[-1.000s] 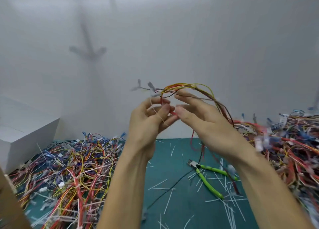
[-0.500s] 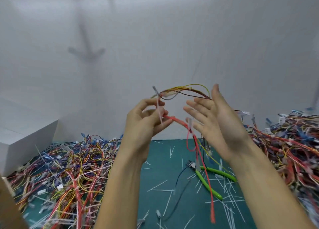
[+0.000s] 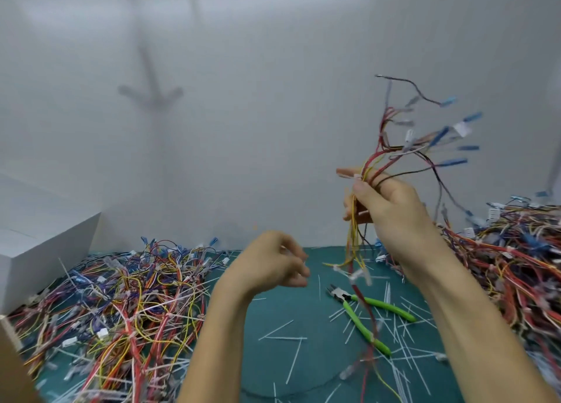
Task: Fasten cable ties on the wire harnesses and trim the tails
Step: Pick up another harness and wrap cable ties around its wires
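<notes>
Holding a wire harness (image 3: pixel 383 160) up in the air on the right side of the view, the right grip (image 3: pixel 391 208) has its fingers curled firmly round the middle of the bundle. Above the fist the red, yellow and dark wires fan upward and outward, ending in blue and white connectors. Below it the rest of the wires hang down towards the desk (image 3: pixel 288 363), blurred. A white cable tie (image 3: pixel 353 176) sits on the bundle just above the thumb. How tightly it is drawn cannot be told.

The left grip (image 3: pixel 273 266) hovers lower, near the middle of the view and well apart from the harness. Its fingers are loosely curled, with nothing visible in them.

On the green desk surface, green-handled cutters (image 3: pixel 394 310) lie beneath the hanging wires, touched by neither grip. Trimmed white tails (image 3: pixel 282 338) lie scattered around them. A heap of harnesses (image 3: pixel 121 305) covers the left side of the desk, and a taller heap (image 3: pixel 516 269) is piled on the right. A white box (image 3: pixel 36 251) stands at the far left, against the wall.
</notes>
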The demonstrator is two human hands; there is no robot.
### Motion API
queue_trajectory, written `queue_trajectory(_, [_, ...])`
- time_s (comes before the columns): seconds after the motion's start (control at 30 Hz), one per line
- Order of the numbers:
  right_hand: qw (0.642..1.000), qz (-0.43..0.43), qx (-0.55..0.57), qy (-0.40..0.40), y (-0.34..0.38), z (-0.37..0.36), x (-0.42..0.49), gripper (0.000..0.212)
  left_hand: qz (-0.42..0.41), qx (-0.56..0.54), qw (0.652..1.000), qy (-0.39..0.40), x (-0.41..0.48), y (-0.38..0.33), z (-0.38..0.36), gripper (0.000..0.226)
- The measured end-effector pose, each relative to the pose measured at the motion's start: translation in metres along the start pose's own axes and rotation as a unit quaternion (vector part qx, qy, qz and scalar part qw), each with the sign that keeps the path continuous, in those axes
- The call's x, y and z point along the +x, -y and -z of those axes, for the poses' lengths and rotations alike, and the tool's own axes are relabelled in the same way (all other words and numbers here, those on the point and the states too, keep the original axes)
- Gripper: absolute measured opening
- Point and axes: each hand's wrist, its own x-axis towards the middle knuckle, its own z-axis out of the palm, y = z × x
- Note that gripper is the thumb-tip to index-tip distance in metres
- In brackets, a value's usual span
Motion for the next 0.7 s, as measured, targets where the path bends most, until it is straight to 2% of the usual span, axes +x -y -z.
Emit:
queue_trajectory(0.07, [0.996, 0.001, -0.065, 0.058, -0.002, 0.004, 0.000, 0.026, -0.029, -0.018, 0.993, -0.114, 0.001, -0.005, 0.004, 0.015])
queue_trajectory(0.13, [0.986, 0.001, -0.119, 0.115, -0.005, 0.005, 0.000, 0.027, -0.089, -0.076, 0.976, -0.183, 0.000, -0.013, 0.008, 0.020])
queue_trajectory(0.17, [0.981, 0.001, -0.136, 0.140, -0.005, 0.005, -0.001, 0.027, -0.118, -0.111, 0.970, -0.184, -0.002, -0.017, 0.009, 0.024])
queue_trajectory(0.23, [0.970, -0.001, -0.159, 0.185, -0.005, 0.001, -0.004, 0.027, -0.155, -0.176, 0.962, -0.138, -0.009, -0.026, 0.008, 0.030])
queue_trajectory(0.3, [0.958, 0.001, -0.187, 0.217, -0.004, -0.004, -0.007, 0.023, -0.176, -0.243, 0.949, -0.093, -0.016, -0.034, 0.005, 0.039])
queue_trajectory(0.37, [0.952, 0.000, -0.197, 0.235, -0.002, -0.008, -0.009, 0.021, -0.189, -0.272, 0.940, -0.081, -0.019, -0.037, 0.004, 0.043])
queue_trajectory(0.5, [0.949, -0.026, -0.189, 0.249, 0.003, -0.008, -0.011, 0.023, -0.191, -0.324, 0.924, -0.067, -0.021, -0.040, 0.005, 0.019])
queue_trajectory(0.7, [0.941, -0.053, -0.215, 0.257, 0.013, -0.009, -0.015, 0.045, -0.189, -0.321, 0.922, -0.108, -0.022, -0.043, 0.000, 0.013])
